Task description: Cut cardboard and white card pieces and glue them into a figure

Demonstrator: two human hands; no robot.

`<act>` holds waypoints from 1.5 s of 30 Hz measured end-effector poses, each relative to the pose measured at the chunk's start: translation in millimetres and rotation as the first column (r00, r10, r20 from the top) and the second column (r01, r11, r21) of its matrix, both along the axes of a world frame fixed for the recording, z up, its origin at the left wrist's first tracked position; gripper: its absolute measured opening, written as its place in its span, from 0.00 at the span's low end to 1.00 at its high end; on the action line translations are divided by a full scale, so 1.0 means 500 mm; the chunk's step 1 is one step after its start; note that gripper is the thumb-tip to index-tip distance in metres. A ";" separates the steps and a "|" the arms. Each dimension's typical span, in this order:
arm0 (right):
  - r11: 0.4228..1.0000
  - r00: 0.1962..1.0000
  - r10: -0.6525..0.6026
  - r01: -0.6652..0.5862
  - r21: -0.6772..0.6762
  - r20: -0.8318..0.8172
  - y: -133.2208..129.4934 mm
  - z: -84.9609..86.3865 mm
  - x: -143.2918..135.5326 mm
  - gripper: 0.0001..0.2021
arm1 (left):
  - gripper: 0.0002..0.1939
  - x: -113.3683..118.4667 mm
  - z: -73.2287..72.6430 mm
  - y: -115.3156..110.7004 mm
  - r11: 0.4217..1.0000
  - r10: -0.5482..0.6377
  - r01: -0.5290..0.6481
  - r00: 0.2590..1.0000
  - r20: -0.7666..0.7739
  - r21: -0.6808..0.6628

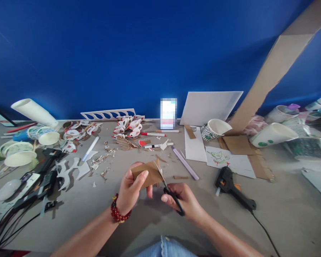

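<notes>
My left hand (135, 185) pinches a piece of brown cardboard (150, 172), thumb on top and fingers beneath. In my right hand (186, 200) is a pair of scissors (173, 197) with black handles. Their blades lie at the cardboard's right edge, pointing up and away from me; whether they are cutting into it I cannot tell. Just beyond my hands, thin cardboard strips lie on the grey table (139, 221), with a lilac stick (186, 164) to the right. A small cardboard strip (181, 177) rests near the scissors.
A black glue gun (234, 189) with a cord lies at right, beside a paper with a bird drawing (230, 160). White-and-red bird cutouts (128, 126) and markers (153, 134) sit at the back. At left are paper cups (20, 155), a power strip and cables.
</notes>
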State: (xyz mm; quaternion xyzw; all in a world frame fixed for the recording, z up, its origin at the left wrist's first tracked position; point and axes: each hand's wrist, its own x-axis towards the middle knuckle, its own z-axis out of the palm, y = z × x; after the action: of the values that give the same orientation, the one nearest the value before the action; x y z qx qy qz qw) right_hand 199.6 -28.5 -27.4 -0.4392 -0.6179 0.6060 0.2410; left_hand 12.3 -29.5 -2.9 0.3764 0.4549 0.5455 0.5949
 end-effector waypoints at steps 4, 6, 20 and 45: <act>1.000 1.000 0.023 -0.023 -0.009 0.000 0.002 -0.006 0.001 0.32 | 0.12 -0.001 -0.004 -0.002 1.000 -0.007 0.007 1.000 -0.006 0.003; 0.998 0.998 0.047 -0.049 -0.042 -0.037 0.005 -0.008 0.002 0.31 | 0.11 -0.001 -0.006 -0.002 1.000 -0.008 0.007 1.000 0.018 0.013; 0.990 0.974 0.114 -0.127 -0.059 -0.196 0.016 -0.005 0.011 0.31 | 0.09 0.023 -0.017 -0.017 0.999 -0.040 0.043 0.991 0.126 -0.020; 0.989 0.975 0.147 -0.144 0.031 -0.164 0.012 0.017 0.006 0.33 | 0.07 0.031 -0.011 -0.021 0.995 -0.095 0.093 0.982 0.163 0.019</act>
State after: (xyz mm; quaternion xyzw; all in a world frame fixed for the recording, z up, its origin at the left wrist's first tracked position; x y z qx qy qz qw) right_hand 202.6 -22.3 -18.9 -0.3384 -0.6318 0.6507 0.2508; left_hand 27.9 -39.8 -8.5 0.3548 0.3830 0.5484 0.6532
